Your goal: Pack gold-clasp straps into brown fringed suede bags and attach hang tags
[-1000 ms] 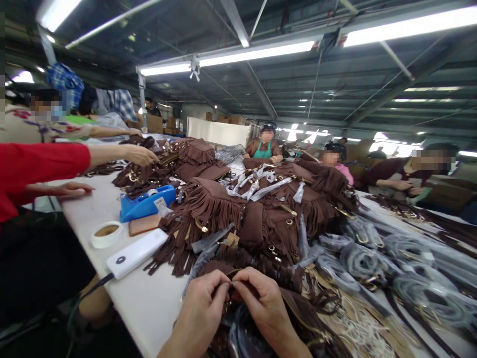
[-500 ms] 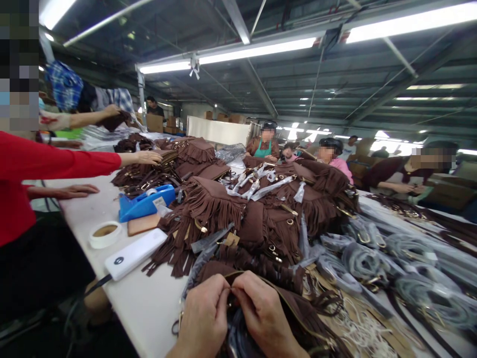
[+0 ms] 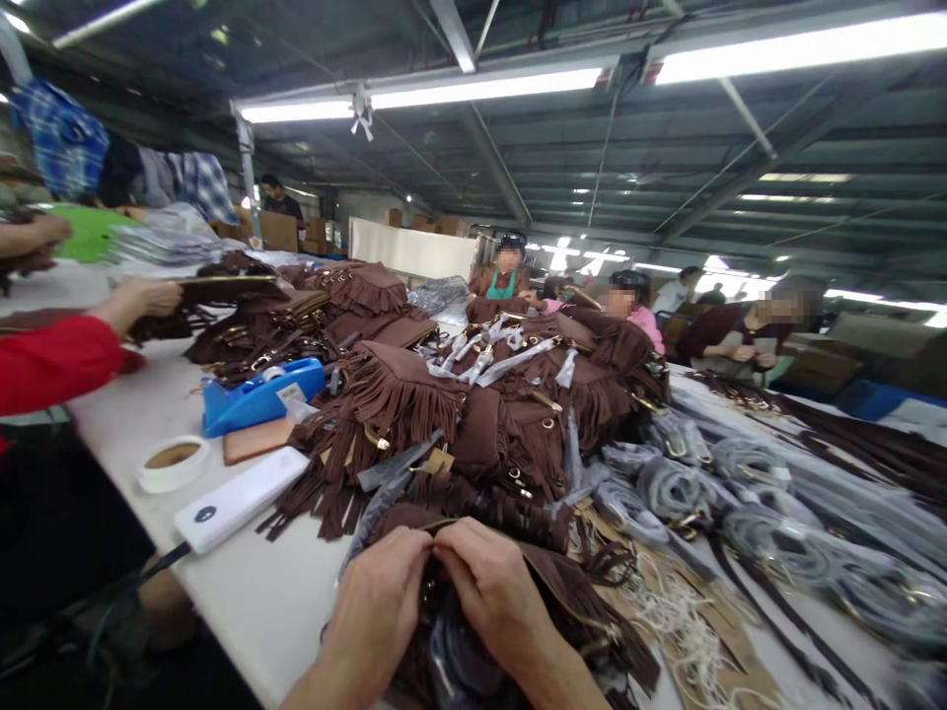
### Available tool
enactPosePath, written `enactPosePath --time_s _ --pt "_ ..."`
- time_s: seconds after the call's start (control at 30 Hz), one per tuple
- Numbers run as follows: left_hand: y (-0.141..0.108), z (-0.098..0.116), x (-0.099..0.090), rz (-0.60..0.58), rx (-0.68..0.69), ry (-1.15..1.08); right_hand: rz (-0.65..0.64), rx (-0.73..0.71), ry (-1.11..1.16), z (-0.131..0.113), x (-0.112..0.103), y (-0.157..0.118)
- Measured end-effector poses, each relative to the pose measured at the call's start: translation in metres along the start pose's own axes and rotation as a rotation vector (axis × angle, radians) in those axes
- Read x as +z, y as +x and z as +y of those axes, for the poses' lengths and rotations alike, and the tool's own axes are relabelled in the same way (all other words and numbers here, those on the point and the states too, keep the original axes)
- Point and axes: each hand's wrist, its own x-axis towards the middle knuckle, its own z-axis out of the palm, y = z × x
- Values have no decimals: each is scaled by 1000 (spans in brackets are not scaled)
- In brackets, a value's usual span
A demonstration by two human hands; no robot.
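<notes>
In front of me lies an unzipped brown fringed bag (image 3: 573, 587), its gold zip running along the mouth. My left hand (image 3: 381, 592) and my right hand (image 3: 492, 582) meet at the far edge of the opening, fingertips pinched together on the bag. Whatever small part lies between the fingertips is hidden. Below the hands, a plastic-wrapped bundle (image 3: 455, 656) shows inside the bag. Just beyond is a heap of brown fringed bags (image 3: 503, 434) with gold hardware and plastic wrapping.
To the left on the white table (image 3: 244, 611) are a white power bank (image 3: 241, 501), a tape roll (image 3: 174, 463), a brown phone-shaped item (image 3: 257, 441) and a blue tape dispenser (image 3: 262, 396). Plastic-wrapped straps (image 3: 666, 493) and white strings (image 3: 677, 621) lie right. A red-sleeved co-worker (image 3: 66, 360) reaches in.
The view has shifted slightly right. The red-sleeved co-worker's hand has drawn back left and now holds a brown item. My two hands keep their pinch at the bag's opening.
</notes>
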Motion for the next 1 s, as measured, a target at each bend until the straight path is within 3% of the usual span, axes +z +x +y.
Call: enactPosePath --time_s 0.07,0.17,0.23,0.3,0.37,0.5,0.63,0.73,0.87,1.0 --pt "-1 -4 -18 28 69 -31 -21 7 5 -10 -24 2" --pt "-10 -12 -43 17 50 81 9 89 -71 -16 -67 -12" --pt "-20 -18 -50 -50 6 146 -1 156 -200 -14 -88 -32" --pt "-29 -23 -49 -102 -13 144 -21 172 -380 -12 -96 -56" --pt "-36 -26 -42 -111 -24 88 -56 123 -543 -14 -88 -78" --pt "-36 -20 -36 -63 -34 -58 -199 -30 -686 -26 -48 -94" --pt "-34 -15 -45 -71 16 -12 -280 25 -723 -25 -21 -89" --pt "-39 -19 -45 -90 -58 82 -281 1 -736 -18 -15 -91" --pt "-42 -23 -35 -130 -159 14 -199 -14 -841 -6 -15 -94" --pt "-40 -15 -35 -106 -190 -103 -146 171 -1073 10 -19 -92"
